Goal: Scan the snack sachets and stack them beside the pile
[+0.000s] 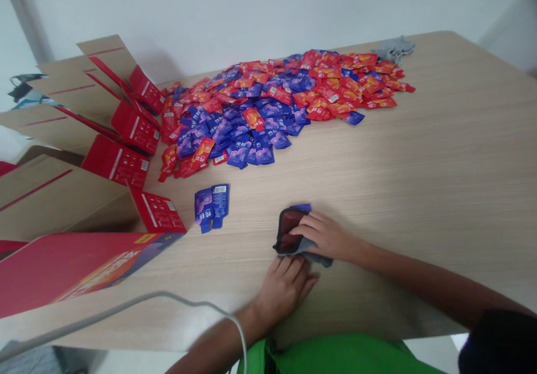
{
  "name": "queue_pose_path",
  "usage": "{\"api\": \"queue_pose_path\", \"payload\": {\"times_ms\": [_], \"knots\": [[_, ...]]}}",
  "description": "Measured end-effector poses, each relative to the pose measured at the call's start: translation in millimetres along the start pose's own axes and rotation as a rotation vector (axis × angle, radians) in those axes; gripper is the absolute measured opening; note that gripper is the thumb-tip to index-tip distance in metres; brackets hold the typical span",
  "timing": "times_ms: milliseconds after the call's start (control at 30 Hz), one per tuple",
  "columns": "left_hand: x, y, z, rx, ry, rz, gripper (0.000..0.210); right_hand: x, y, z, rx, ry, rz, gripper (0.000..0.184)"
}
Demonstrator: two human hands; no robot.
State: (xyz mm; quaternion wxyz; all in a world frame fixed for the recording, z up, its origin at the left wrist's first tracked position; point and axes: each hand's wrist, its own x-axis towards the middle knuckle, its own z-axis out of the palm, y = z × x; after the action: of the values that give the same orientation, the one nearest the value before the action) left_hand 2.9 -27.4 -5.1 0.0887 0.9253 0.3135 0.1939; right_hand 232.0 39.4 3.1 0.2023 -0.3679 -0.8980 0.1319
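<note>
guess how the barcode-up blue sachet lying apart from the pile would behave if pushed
The blue sachet would likely slide rather than roll, lying flat on the tabletop. It may nudge the neighbouring sachet, as they appear to touch. Its thin shape suggests little weight.

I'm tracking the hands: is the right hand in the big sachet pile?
No, the right hand touches the dark-edged item, with tabletop showing between that hand and the sachet pile.
</note>
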Motion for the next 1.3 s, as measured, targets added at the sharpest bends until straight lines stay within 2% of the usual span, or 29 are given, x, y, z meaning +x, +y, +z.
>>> {"api": "queue_pose_path", "payload": {"times_ms": [67, 133, 267, 333, 400, 433, 567, 633, 700, 800, 867, 933, 1000, 1033, 1100, 1167, 1233, 1300], "knots": [[-1.1, -0.2, -0.6, 0.004, -0.003, -0.003, 0.04, 10.6, 13.9, 4.7, -0.041, -0.004, 0.022, 0.047], [-0.7, -1.0, -1.2, 0.011, 0.0, -0.003, 0.044, 26.4, 36.1, 0.1, -0.081, 0.016, 0.055, 0.05], [1.1, -2.1, -0.8, 0.008, 0.018, -0.011, 0.042, 55.0, 70.6, -29.1, -0.176, 0.1, 0.18, 0.042], [1.5, -2.1, -0.3, 0.004, 0.037, -0.008, 0.04, 55.8, 69.0, -43.2, -0.172, 0.215, 0.241, 0.041], [1.7, -1.7, 0.1, 0.004, 0.055, -0.002, 0.038, 45.0, 53.4, -48.5, -0.109, 0.282, 0.222, 0.043], [1.7, -1.4, 0.2, 0.004, 0.059, -0.002, 0.037, 36.6, 42.3, -46.7, -0.069, 0.261, 0.174, 0.044], [1.8, -0.4, 0.3, -0.005, 0.031, -0.027, 0.031, 7.8, 9.7, -18.6, -0.005, -0.012, -0.08, 0.039], [2.0, -0.4, 0.3, -0.016, 0.03, -0.03, 0.032, 9.0, 16.9, -5.3, -0.023, -0.049, -0.086, 0.038], [2.1, -0.6, 0.1, -0.028, 0.049, -0.021, 0.034, 23.0, 39.8, -3.0, -0.061, -0.01, -0.022, 0.04], [2.0, -1.0, -0.3, -0.036, 0.076, -0.017, 0.033, 53.3, 77.8, -23.7, -0.164, 0.064, 0.096, 0.035], [1.8, -1.3, -0.5, -0.038, 0.087, -0.016, 0.034, 66.2, 87.0, -45.5, -0.205, 0.161, 0.178, 0.034], [1.8, -1.4, -0.6, -0.042, 0.096, -0.012, 0.034, 65.8, 77.0, -62.4, -0.183, 0.291, 0.224, 0.039], [2.0, -1.3, -0.6, -0.044, 0.104, -0.011, 0.034, 52.6, 52.4, -66.4, -0.116, 0.337, 0.196, 0.044], [2.0, -1.3, -0.6, -0.042, 0.104, -0.013, 0.033, 42.9, 38.0, -62.6, -0.082, 0.291, 0.146, 0.045], [2.0, -1.2, -0.6, -0.038, 0.09, -0.03, 0.031, 22.4, 12.8, -45.9, -0.034, 0.109, 0.019, 0.043], [1.8, -1.2, -0.6, -0.037, 0.067, -0.047, 0.028, 7.7, 1.2, -24.0, -0.024, -0.033, -0.056, 0.037], [1.7, -1.3, -0.6, -0.043, 0.056, -0.044, 0.029, 4.7, 8.2, -6.8, -0.026, -0.06, -0.049, 0.038], [1.6, -1.6, -0.6, -0.046, 0.07, -0.028, 0.033, 14.4, 30.5, -1.3, -0.047, -0.017, 0.001, 0.042]]}}
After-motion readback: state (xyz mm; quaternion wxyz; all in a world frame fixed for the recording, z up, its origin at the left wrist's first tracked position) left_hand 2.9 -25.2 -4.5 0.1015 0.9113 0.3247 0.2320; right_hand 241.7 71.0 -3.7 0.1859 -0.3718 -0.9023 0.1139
